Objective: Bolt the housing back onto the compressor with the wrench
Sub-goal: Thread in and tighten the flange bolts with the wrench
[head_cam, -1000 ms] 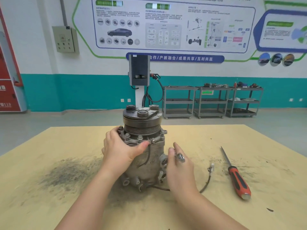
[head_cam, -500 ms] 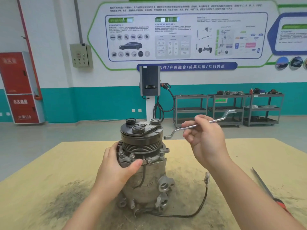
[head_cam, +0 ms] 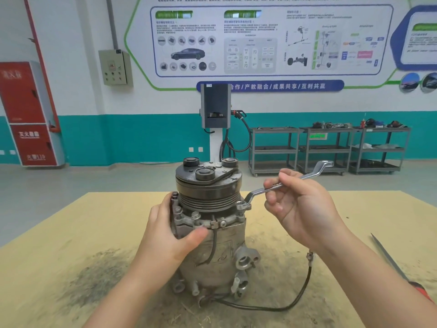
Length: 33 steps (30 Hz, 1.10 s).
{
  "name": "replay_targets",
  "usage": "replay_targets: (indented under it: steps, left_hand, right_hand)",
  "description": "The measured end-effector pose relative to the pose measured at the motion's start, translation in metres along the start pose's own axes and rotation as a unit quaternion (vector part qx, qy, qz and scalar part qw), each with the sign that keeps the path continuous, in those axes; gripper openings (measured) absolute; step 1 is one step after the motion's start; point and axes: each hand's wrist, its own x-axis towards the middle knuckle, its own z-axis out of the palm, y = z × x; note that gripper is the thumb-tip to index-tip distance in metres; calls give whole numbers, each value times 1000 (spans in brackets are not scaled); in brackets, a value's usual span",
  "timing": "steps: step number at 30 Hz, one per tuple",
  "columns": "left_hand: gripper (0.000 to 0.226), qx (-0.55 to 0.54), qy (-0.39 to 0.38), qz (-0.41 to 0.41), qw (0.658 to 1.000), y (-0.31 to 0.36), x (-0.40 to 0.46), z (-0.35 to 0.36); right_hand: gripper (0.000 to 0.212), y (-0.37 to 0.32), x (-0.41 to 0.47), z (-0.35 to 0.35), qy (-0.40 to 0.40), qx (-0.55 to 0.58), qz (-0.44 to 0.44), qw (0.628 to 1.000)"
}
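bare table (head_cam: pixel 307 209) right of compressor (head_cam: pixel 212 245), screwdriver (head_cam: pixel 397 266) beyond

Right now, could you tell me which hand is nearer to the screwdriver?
Right. The right hand holds the wrench above the table, between the compressor and the screwdriver. The left hand grips the compressor's far side.

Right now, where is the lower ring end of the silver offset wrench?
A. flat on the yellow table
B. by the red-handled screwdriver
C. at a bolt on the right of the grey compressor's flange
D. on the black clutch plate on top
C: the right hand holds the silver offset wrench with its lower ring at a flange bolt on the grey compressor, under the grooved pulley.
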Motion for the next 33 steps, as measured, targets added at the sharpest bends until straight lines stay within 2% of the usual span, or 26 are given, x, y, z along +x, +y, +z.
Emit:
replay_targets:
  steps: [2,3,5,6,8,9,10,12,13,14,15,17,19,20,21,24,28,33]
  left_hand:
    - [90,26,-13,5,1000,-2,-6,-6]
    - [93,37,-9,6,999,-4,-10,-8]
    - [88,46,4,14,999,-7,-18,-7]
    - [86,42,13,16,999,-8,-22,-5]
    - [91,13,34,4,999,-12,-29,-1]
    - [102,-9,48,-12,999,-14,-31,1]
    - [114,-32,61,-30,997,-14,-32,2]
    - [125,-80,72,-46,993,-16,-32,3]
    - [127,-108,70,-48,991,-15,-31,3]
    - [128,-134,65,-50,987,-14,-31,2]
    - [128,-157,61,-52,984,-14,-30,1]
    - [127,-184,55,-54,980,-17,-29,-1]
    - [125,-197,43,-52,978,-18,-28,-3]
    - [123,-202,37,-52,977,-19,-27,-4]
    - [121,-206,29,-53,977,-20,-25,-5]
    - [110,-217,4,-52,975,-22,-20,-8]
    - [103,-213,-18,-54,975,-21,-20,-9]
    - [147,-194,-31,-68,978,-18,-24,-7]
  right_hand:
    - [7,10,-9,-4,-20,-50,-139,989]
    - [6,17,-15,-5,-40,-85,-233,968]
    - [4,29,-25,-6,-108,-175,-387,899]
    - [7,34,-27,-7,-138,-224,-430,863]
    - [10,37,-31,-5,-159,-313,-461,815]
    - [11,36,-33,-3,-161,-351,-469,795]
    - [19,35,-34,-2,-163,-389,-486,766]
    - [36,33,-37,0,-174,-457,-530,693]
    - [39,31,-38,3,-174,-476,-544,669]
    - [39,29,-40,7,-168,-480,-545,666]
    - [36,27,-40,10,-154,-464,-533,690]
    - [20,19,-40,20,-89,-375,-463,798]
    - [13,9,-35,26,-10,-237,-334,912]
    - [13,3,-31,25,18,-165,-259,951]
    - [13,-1,-27,23,36,-111,-193,974]
    - [10,-2,-16,14,54,-20,-57,997]
    - [10,1,-10,11,54,25,3,998]
    - [11,-6,-2,3,40,2,27,999]
